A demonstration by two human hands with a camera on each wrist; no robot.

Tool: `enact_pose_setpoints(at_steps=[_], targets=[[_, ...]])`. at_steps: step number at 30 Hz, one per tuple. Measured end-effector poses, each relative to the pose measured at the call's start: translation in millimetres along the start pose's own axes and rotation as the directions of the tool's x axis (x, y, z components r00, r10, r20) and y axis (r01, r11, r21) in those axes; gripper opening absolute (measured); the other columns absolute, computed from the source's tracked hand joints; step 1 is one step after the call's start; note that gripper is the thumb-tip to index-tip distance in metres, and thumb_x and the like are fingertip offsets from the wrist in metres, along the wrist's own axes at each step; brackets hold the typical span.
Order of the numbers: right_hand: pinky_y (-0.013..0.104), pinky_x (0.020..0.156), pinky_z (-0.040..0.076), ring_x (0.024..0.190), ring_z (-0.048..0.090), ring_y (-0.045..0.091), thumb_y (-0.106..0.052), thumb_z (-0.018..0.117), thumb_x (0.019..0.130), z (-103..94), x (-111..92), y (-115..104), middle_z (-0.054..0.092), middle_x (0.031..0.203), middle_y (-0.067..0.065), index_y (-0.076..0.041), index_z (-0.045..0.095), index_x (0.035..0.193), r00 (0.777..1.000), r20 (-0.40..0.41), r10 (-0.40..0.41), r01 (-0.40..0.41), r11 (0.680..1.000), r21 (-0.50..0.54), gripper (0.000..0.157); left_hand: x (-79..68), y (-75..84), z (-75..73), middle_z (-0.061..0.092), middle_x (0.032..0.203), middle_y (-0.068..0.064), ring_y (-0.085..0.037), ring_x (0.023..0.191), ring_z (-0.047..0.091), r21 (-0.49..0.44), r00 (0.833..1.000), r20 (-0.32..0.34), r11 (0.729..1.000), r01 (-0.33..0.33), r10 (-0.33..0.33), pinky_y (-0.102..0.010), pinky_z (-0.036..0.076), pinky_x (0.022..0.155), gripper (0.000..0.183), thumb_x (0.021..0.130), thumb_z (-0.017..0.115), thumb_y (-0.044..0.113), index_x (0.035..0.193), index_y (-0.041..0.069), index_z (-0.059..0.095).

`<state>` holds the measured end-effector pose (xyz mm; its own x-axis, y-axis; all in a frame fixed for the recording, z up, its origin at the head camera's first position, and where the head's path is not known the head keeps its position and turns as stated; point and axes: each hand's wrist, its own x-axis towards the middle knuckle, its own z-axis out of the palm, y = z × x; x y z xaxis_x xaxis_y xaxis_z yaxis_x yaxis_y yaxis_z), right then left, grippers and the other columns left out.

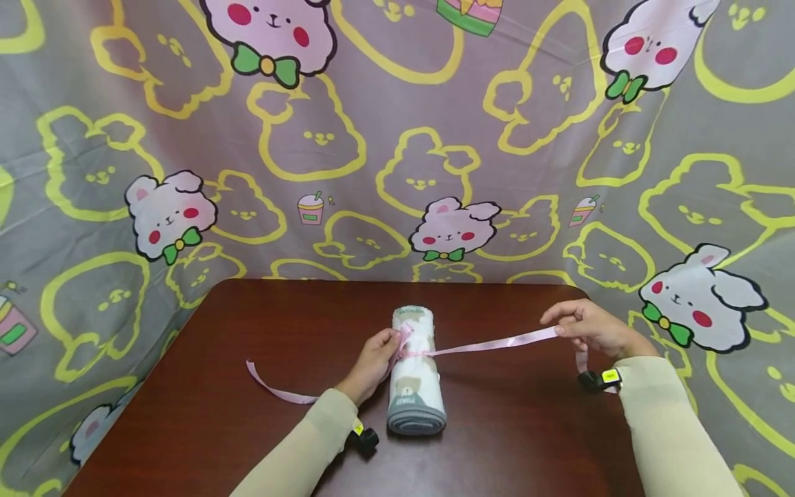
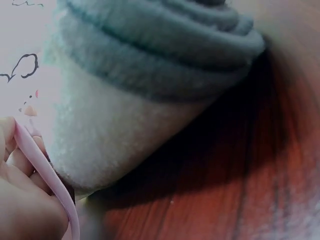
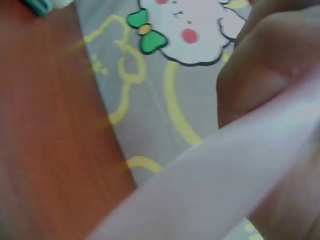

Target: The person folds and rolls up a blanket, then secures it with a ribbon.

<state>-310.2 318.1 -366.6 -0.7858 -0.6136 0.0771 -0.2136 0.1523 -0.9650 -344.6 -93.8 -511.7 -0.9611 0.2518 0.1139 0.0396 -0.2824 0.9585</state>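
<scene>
A rolled towel [image 1: 417, 386], white with bear prints and a grey-green edge, lies lengthwise on the table. Pink ribbon [image 1: 497, 344] wraps around its middle. At the towel's left side my left hand [image 1: 375, 362] pinches the ribbon near a small loop; in the left wrist view, a ribbon strand [image 2: 47, 172] runs down past the fingers. Out to the right, my right hand [image 1: 596, 328] pinches the other stretch, held straight between it and the towel, with a short tail hanging below. Ribbon also crosses close in front of the camera in the right wrist view.
The dark red-brown table [image 1: 279, 317] has a loose ribbon end [image 1: 279, 392] trailing over its left part. A grey curtain [image 1: 373, 152] with cartoon bunnies surrounds the table's back and sides. Small black cameras are strapped at both wrists.
</scene>
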Motion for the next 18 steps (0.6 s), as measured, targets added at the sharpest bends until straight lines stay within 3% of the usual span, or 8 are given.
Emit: enact_pose_setpoints(at_steps=[4, 8, 11, 14, 16, 18], targets=[[0.031, 0.034, 0.031, 0.045, 0.034, 0.024, 0.011, 0.048, 0.094, -11.4, -5.8, -14.3, 0.059, 0.065, 0.005, 0.002, 0.067, 0.106, 0.997, 0.046, -0.066, 0.062, 0.995, 0.082, 0.024, 0.2, 0.6, -1.4, 0.047, 0.07, 0.001, -0.009, 0.063, 0.045, -0.007, 1.0, 0.006, 1.0, 0.017, -0.017, -0.019, 0.038, 0.055, 0.018, 0.102, 0.052, 0.018, 0.09, 0.006, 0.059], [0.036, 0.033, 0.021, 0.043, 0.028, 0.028, 0.013, 0.041, 0.096, -23.6, -9.8, -30.3, 0.049, 0.059, 0.011, 0.0, 0.067, 0.098, 0.979, 0.094, -0.181, 0.161, 0.97, 0.182, 0.029, -0.2, 1.6, -2.5, 0.047, 0.07, 0.001, -0.009, 0.062, 0.044, 0.001, 1.0, 0.0, 1.0, 0.03, -0.03, -0.019, 0.036, 0.053, 0.019, 0.101, 0.053, 0.021, 0.09, 0.007, 0.06], [0.035, 0.032, 0.019, 0.041, 0.026, 0.027, 0.014, 0.033, 0.097, -32.9, -11.0, -42.4, 0.037, 0.057, 0.015, 0.005, 0.058, 0.088, 0.927, 0.156, -0.342, 0.29, 0.914, 0.284, 0.028, -0.3, 2.7, -2.3, 0.047, 0.07, 0.001, -0.009, 0.062, 0.045, 0.005, 1.0, -0.002, 1.0, 0.025, -0.025, -0.019, 0.036, 0.054, 0.019, 0.1, 0.055, 0.023, 0.091, 0.007, 0.06], [0.032, 0.035, 0.021, 0.042, 0.027, 0.025, 0.011, 0.029, 0.098, -39.4, -10.7, -55.5, 0.035, 0.06, 0.017, 0.01, 0.049, 0.086, 0.848, 0.207, -0.488, 0.385, 0.835, 0.393, 0.024, -0.4, 3.6, -1.2, 0.048, 0.07, 0.001, -0.009, 0.062, 0.045, -0.001, 1.0, 0.007, 1.0, 0.017, -0.017, -0.019, 0.036, 0.053, 0.02, 0.1, 0.056, 0.025, 0.091, 0.007, 0.061], [0.03, 0.037, 0.023, 0.045, 0.028, 0.025, 0.007, 0.028, 0.1, -40.3, -9.2, -66.3, 0.035, 0.063, 0.018, 0.014, 0.049, 0.09, 0.801, 0.231, -0.553, 0.416, 0.791, 0.449, 0.025, -0.4, 3.5, -0.4, 0.049, 0.071, 0.001, -0.008, 0.062, 0.046, -0.007, 1.0, 0.011, 1.0, 0.015, -0.015, -0.019, 0.037, 0.054, 0.02, 0.099, 0.056, 0.026, 0.091, 0.008, 0.062], [0.029, 0.038, 0.025, 0.048, 0.029, 0.026, 0.003, 0.026, 0.101, -39.5, -7.6, -78.3, 0.036, 0.066, 0.019, 0.016, 0.051, 0.097, 0.773, 0.245, -0.586, 0.43, 0.767, 0.477, 0.028, -0.3, 3.3, -0.1, 0.05, 0.072, 0.001, -0.008, 0.062, 0.046, -0.017, 1.0, 0.011, 1.0, 0.012, -0.011, -0.018, 0.037, 0.054, 0.02, 0.099, 0.057, 0.026, 0.091, 0.008, 0.062]])
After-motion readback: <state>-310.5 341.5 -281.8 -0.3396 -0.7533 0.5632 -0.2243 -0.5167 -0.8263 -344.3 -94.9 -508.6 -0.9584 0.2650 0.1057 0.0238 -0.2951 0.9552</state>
